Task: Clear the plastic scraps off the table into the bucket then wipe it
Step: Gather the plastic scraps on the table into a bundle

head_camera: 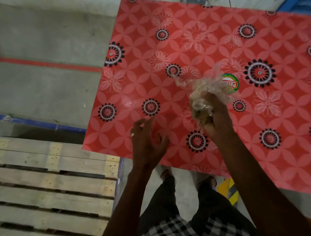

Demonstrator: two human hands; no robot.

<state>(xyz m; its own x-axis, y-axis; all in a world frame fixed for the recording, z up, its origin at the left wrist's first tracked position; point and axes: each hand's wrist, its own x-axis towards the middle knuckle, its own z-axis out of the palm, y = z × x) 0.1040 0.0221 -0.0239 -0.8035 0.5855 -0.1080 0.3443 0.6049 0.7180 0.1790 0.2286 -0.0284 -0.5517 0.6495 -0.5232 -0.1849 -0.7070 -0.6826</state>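
A table (268, 154) with a red flower-patterned cover fills the right of the head view. My right hand (215, 119) grips a crumpled bunch of clear plastic scraps (203, 92) above the table's middle. One piece in the bunch bears a round green and red label (231, 84). My left hand (147, 141) hovers over the table's near left part with its fingers loosely curled and nothing in it. A ring shows on one finger. No bucket is in view.
A wooden pallet (49, 187) lies on the concrete floor to the left of the table. Red and blue lines run across the floor. My legs and feet stand at the table's near edge, next to a yellow object (228, 190) on the floor.
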